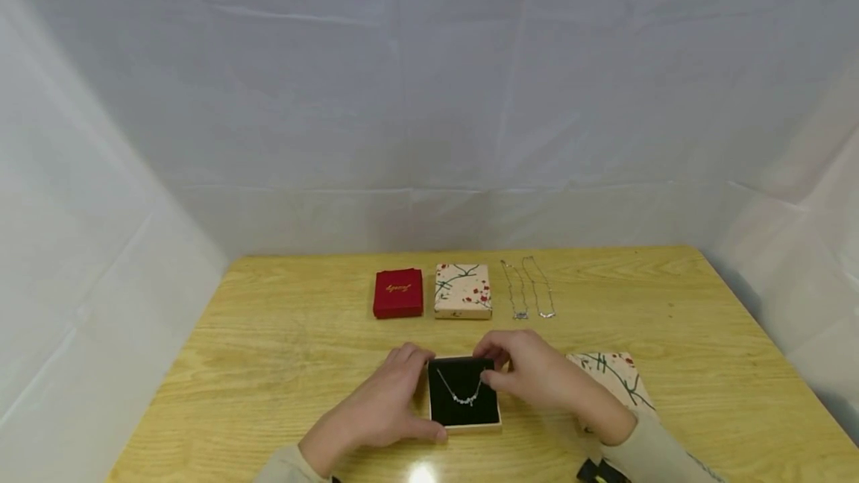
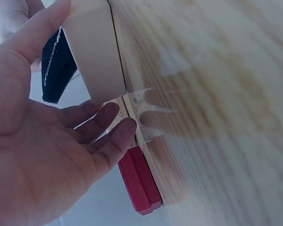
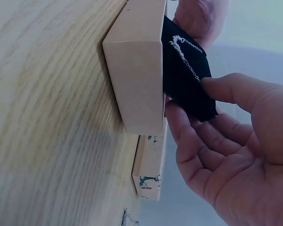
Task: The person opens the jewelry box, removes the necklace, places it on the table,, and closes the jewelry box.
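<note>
A cream jewelry box (image 1: 473, 429) stands in front of me, its lid off. The left hand (image 1: 384, 407) holds its left side, thumb at the near corner and fingers at the far one. My right hand (image 1: 540, 373) pinches the far right part of the black pad (image 3: 186, 89) between thumb and fingers. In both wrist views the pad tilts up, partly out of the box. A silver necklace (image 1: 463, 399) lies across the pad, and the right thumb touches its chain. Part of the pad's lower edge is hidden inside the box.
Behind the hands sit a red box (image 1: 399, 294) and a closed floral box (image 1: 463, 291). Two silver necklaces (image 1: 515, 291) lie to their right. A floral lid (image 1: 614, 375) is partly under the right forearm, with a small black object (image 1: 600, 472) near the sleeve.
</note>
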Demonstrator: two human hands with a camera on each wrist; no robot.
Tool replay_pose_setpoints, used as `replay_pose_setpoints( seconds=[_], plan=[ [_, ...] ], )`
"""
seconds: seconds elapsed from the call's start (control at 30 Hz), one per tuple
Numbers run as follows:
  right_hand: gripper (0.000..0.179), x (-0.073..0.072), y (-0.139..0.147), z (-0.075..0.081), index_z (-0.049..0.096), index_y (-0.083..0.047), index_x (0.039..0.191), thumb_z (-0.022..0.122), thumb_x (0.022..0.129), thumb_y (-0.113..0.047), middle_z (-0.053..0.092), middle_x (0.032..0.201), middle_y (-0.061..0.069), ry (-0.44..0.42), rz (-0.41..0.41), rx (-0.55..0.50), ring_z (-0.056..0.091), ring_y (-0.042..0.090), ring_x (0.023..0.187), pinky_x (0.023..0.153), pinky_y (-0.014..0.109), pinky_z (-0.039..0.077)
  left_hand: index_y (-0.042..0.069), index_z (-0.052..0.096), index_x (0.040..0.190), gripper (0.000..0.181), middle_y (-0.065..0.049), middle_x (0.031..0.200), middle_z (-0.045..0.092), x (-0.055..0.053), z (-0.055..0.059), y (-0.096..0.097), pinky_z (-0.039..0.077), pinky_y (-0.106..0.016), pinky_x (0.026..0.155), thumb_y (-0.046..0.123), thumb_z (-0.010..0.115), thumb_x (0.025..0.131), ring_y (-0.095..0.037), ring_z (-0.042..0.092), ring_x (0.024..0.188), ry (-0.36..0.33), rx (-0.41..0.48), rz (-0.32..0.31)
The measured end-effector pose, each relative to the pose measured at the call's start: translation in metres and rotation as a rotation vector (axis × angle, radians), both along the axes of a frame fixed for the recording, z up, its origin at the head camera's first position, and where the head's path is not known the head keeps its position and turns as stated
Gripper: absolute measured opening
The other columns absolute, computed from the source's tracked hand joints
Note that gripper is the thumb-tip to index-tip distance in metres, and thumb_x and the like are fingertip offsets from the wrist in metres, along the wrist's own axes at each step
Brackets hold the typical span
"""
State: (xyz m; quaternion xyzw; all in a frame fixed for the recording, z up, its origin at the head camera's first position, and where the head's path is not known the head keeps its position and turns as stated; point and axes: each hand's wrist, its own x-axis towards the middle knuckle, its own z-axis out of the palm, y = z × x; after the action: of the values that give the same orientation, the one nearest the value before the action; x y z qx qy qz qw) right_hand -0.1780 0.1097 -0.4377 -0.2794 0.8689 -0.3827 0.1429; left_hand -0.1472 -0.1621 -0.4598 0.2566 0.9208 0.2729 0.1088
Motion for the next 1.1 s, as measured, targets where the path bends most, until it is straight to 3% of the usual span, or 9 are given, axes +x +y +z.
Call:
replay_pose_setpoints(
  seconds=[0.33, 0.77, 1.1],
  plan=[
    [0.015, 0.002, 0.003, 0.002, 0.072, -0.014, 0.115, 0.074, 0.1, -0.011, 0.071, 0.103, -0.007, -0.009, -0.01, -0.05, 0.068, 0.01, 0.093, 0.081, 0.029, 0.058, 0.0, 0.049, 0.149, 0.104, -0.006, 0.139, 0.054, -0.002, -0.001, 0.0, 0.044, -0.05, 0.114, 0.054, 0.095, 0.073, -0.024, 0.048, 0.129, 0.009, -0.002, -0.006],
    [0.021, 0.0, 0.007, 0.008, 0.071, -0.009, 0.123, 0.069, 0.103, -0.011, 0.071, 0.112, -0.003, 0.059, -0.047, -0.086, 0.067, 0.013, 0.098, 0.084, 0.03, 0.059, 0.0, 0.055, 0.141, 0.097, -0.002, 0.13, 0.054, -0.002, -0.001, 0.003, 0.046, -0.048, 0.112, 0.052, 0.097, 0.071, -0.022, 0.049, 0.123, 0.011, 0.004, 0.001],
    [0.023, -0.003, 0.009, 0.017, 0.071, -0.009, 0.126, 0.068, 0.104, -0.012, 0.071, 0.115, -0.001, 0.057, -0.08, -0.119, 0.066, 0.015, 0.099, 0.084, 0.03, 0.059, -0.006, 0.05, 0.148, 0.109, -0.013, 0.143, 0.053, -0.002, -0.003, 0.002, 0.043, -0.051, 0.116, 0.055, 0.096, 0.07, -0.03, 0.049, 0.134, 0.037, -0.021, 0.003]
  ],
)
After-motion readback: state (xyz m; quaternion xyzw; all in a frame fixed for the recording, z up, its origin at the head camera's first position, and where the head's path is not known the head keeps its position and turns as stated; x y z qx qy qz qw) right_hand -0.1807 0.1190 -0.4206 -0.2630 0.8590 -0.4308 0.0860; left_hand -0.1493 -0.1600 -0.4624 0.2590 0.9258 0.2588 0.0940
